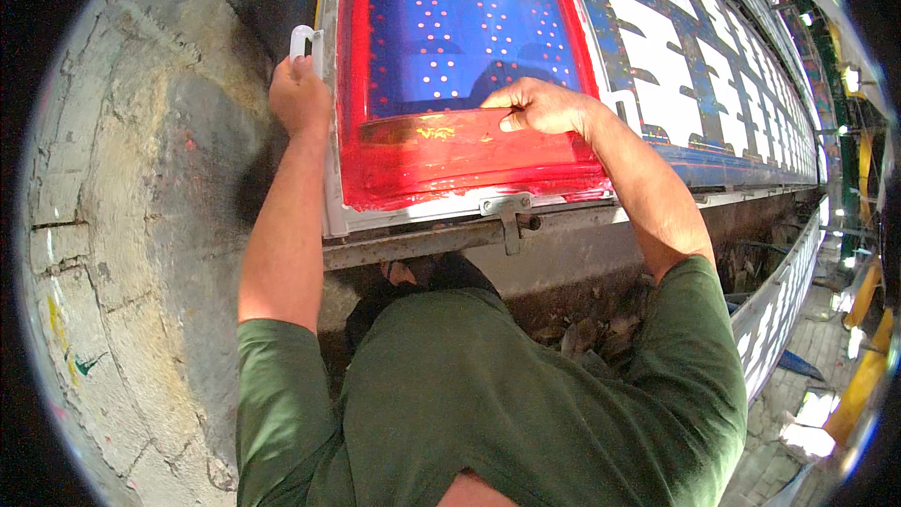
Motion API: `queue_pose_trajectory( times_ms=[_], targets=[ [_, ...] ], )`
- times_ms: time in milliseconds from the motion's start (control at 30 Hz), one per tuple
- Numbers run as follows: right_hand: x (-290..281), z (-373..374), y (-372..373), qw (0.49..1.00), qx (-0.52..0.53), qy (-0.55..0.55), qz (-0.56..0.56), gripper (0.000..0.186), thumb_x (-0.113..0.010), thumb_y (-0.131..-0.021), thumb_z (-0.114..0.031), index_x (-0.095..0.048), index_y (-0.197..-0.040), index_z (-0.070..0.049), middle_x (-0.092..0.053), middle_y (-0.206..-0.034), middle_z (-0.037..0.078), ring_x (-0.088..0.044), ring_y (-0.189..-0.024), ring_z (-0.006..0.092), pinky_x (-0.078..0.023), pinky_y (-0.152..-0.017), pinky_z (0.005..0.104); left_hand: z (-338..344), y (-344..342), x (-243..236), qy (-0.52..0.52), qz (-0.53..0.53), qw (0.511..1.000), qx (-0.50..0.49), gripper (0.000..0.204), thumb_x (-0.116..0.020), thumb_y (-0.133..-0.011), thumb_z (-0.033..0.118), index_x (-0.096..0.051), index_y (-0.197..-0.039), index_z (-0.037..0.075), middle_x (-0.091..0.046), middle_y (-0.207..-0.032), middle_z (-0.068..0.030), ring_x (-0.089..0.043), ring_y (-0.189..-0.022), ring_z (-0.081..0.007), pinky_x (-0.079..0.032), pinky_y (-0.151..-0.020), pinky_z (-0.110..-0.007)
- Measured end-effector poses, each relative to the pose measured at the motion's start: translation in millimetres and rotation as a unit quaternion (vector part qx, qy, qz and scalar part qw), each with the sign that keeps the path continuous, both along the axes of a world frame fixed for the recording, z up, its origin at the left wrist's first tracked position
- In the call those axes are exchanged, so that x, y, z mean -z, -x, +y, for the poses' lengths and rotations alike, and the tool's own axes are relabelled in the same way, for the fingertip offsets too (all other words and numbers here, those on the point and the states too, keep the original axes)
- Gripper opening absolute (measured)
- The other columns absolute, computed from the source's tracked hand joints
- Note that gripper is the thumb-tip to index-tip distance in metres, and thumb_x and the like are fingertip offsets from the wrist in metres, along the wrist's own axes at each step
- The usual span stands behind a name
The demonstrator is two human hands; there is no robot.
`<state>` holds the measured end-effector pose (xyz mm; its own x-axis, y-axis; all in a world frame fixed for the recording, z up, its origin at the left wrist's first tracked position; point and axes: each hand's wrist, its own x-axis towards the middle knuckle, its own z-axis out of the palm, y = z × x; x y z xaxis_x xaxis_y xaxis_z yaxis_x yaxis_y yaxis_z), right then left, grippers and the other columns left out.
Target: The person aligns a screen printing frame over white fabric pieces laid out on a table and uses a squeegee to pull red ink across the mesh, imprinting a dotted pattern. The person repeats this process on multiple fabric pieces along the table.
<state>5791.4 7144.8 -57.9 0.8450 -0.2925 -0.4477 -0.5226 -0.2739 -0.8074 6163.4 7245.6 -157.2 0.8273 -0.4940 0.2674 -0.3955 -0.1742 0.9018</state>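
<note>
A screen-printing frame [332, 178] lies in front of me, its blue mesh [465, 23] covered in small pale dots and bordered with wet red ink. Across the near part of the mesh rests a wide squeegee [422, 138], smeared with red ink. My right hand [544, 107] is closed on its upper edge, right of the middle, thumb on the near side. At the frame's left side, my left hand [302, 99] wraps round a white handle [300, 36]. A second white handle [623, 105] sits on the right side, beside my right forearm.
A long printing table [676, 155] stretches to the far right, with rows of white shapes on dark blue. A metal rail [404, 249] with a bracket [510, 223] runs along the near edge. Worn concrete floor [122, 225] lies left; yellow posts [859, 380] stand right.
</note>
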Motion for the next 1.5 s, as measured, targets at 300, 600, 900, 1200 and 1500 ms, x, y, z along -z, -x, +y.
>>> queue_pose_trajectory(
  times_ms=[300, 600, 900, 1200, 1500],
  targets=[
    [24.2, -61.7, -7.2, 0.991, -0.044, -0.115, -0.044, 0.038, -0.075, -0.101, -0.009, -0.075, -0.137, 0.000, -0.078, -0.120, -0.001, -0.067, -0.110, 0.0129, -0.053, -0.105, 0.0340, 9.6, 0.5, -8.2, -0.081, -0.047, 0.996, -0.004, 0.039, -0.063, -0.110, 0.029, -0.075, -0.129, -0.003, -0.079, -0.119, -0.0265, -0.077, -0.112, -0.0407, -0.057, -0.096, -0.048],
    [-49.4, -194.9, -65.6, 0.954, -0.047, 0.274, -0.108, 0.041, -0.070, -0.098, -0.008, -0.073, -0.139, -0.007, -0.079, -0.131, 0.019, -0.074, -0.123, 0.0348, -0.055, -0.108, 0.0460, 13.5, 9.3, -11.6, 0.018, 0.029, 0.999, 0.025, 0.027, -0.062, -0.113, 0.016, -0.076, -0.128, -0.002, -0.083, -0.109, -0.0149, -0.077, -0.101, -0.0198, -0.058, -0.093, -0.037],
    [-23.0, -281.5, -115.4, 0.807, 0.062, 0.570, -0.141, 0.040, -0.069, -0.102, -0.019, -0.072, -0.142, -0.023, -0.079, -0.130, 0.010, -0.074, -0.120, 0.0368, -0.060, -0.099, 0.0526, 12.3, 11.2, -8.7, 0.020, 0.094, 0.995, 0.017, 0.026, -0.059, -0.116, 0.013, -0.073, -0.130, -0.004, -0.082, -0.112, -0.0095, -0.073, -0.101, -0.0135, -0.057, -0.092, -0.032],
    [-9.5, -336.1, -129.1, 0.841, 0.073, 0.532, -0.067, 0.042, -0.066, -0.100, -0.015, -0.073, -0.141, -0.024, -0.080, -0.125, 0.014, -0.075, -0.118, 0.0391, -0.060, -0.100, 0.0552, 11.7, 17.3, -20.9, 0.016, 0.124, 0.992, -0.002, 0.027, -0.060, -0.116, 0.014, -0.072, -0.130, -0.005, -0.082, -0.113, -0.0094, -0.073, -0.104, -0.0141, -0.056, -0.095, -0.032],
    [-29.9, -318.3, -128.1, 0.862, -0.004, 0.507, -0.012, 0.046, -0.064, -0.087, -0.007, -0.078, -0.130, -0.017, -0.079, -0.124, 0.020, -0.072, -0.123, 0.0431, -0.057, -0.107, 0.0564, 15.1, 8.2, -15.7, 0.041, 0.168, 0.985, 0.026, 0.025, -0.061, -0.116, 0.014, -0.073, -0.131, -0.003, -0.081, -0.118, -0.0096, -0.072, -0.110, -0.0137, -0.056, -0.100, -0.033]
  ],
)
